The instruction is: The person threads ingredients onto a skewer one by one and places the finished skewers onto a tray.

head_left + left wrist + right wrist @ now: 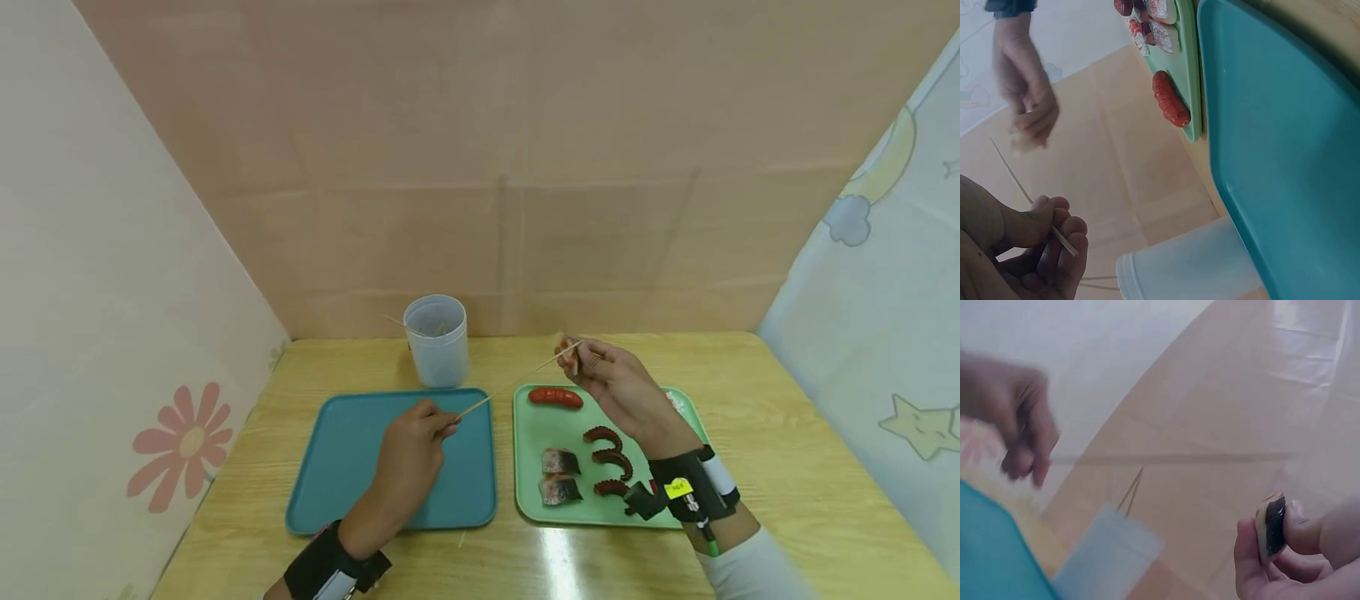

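My left hand (411, 450) pinches a thin wooden skewer (476, 407) near one end, above the teal tray (337, 454). The skewer slants up to the right, and in the head view its far tip overlaps my right hand (618, 379). Between the thumb and fingers of that hand is a fish chunk (1275, 525) with dark skin and pale flesh. In the right wrist view the skewer passes behind and above the chunk. Below the right hand, the green tray (528, 500) holds a red sausage (556, 397), two fish chunks (560, 489) and several curled octopus tentacles (612, 460).
A translucent white tub (438, 358) with skewers leaning in it stands behind the teal tray. A red and white piece (1137, 37) lies on the green tray, partly hidden by my right arm in the head view. A brown-covered wall (480, 208) rises behind the table.
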The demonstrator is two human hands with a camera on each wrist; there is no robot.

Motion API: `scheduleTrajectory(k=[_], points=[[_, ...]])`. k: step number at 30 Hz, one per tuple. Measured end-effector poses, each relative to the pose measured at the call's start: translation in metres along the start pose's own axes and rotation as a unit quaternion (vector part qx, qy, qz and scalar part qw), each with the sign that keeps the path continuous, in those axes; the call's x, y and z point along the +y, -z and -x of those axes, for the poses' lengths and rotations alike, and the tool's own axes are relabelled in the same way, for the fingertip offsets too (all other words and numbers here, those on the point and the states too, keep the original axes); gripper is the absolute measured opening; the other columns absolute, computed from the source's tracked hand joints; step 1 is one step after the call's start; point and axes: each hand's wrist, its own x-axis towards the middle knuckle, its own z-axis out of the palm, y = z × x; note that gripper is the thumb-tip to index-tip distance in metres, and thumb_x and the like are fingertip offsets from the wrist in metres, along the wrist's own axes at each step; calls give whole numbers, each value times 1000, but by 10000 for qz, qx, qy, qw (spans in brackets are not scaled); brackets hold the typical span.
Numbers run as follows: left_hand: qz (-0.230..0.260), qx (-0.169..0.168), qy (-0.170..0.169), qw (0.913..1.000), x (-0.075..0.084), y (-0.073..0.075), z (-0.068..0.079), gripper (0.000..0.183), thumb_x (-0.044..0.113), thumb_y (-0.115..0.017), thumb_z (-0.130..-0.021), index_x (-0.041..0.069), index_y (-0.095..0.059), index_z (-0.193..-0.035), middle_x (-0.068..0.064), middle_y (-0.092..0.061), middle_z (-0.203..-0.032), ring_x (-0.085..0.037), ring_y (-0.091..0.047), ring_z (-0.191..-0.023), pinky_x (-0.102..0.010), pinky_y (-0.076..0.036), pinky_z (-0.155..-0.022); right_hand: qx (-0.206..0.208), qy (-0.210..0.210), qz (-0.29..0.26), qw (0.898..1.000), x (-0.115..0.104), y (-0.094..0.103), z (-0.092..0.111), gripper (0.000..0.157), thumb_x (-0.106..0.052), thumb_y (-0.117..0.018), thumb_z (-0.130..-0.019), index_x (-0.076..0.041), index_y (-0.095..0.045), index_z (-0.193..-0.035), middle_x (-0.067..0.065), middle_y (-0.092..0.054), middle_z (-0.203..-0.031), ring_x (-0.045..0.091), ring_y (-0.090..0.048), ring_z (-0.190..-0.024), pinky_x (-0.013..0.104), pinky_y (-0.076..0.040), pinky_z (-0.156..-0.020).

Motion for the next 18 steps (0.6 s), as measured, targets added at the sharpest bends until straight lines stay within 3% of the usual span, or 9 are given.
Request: scheduleTrajectory(k=[3, 8, 14, 18], points=[[-58, 36, -25, 10000, -1, 0, 1, 11, 2, -74, -79, 6, -79, -87, 0, -62, -75, -12, -66, -70, -23, -55, -58, -172, 52, -643, 9978, -19, -3, 4, 48, -20, -45, -101, 5, -37, -142, 8, -50, -133, 14, -57, -108, 21, -49, -90], [-53, 77, 19, 10000, 0, 2, 0, 13, -2, -73, -79, 7, -79, -87, 1, -63, -77, -10, -67, -72, -22, -55, -58, -177, 187, -604, 9978, -30, -5, 9, 49, -18, -45, -101, 6, -38, -143, 6, -56, -131, 15, -57, -111, 21, -49, -91], [-100, 114, 14, 9999, 0, 3, 1, 15, -3, -74, -78, 8, -80, -87, 1, -64, -77, -10, -67, -71, -22, -55, -58, -113, 276, -807, 9963, -30, -6, 12, 42, -17, -46, -101, 3, -49, -138, 7, -59, -128, 15, -60, -108, 22, -50, -89], [-153, 116, 4, 9998, -1, 2, 3, 19, -7, -74, -76, 8, -79, -86, 1, -62, -75, -11, -67, -71, -23, -55, -58, -79, 246, -819, 9963, -28, -7, 13, 43, -16, -47, -100, 3, -48, -138, 7, -59, -128, 15, -60, -109, 22, -50, -90]])
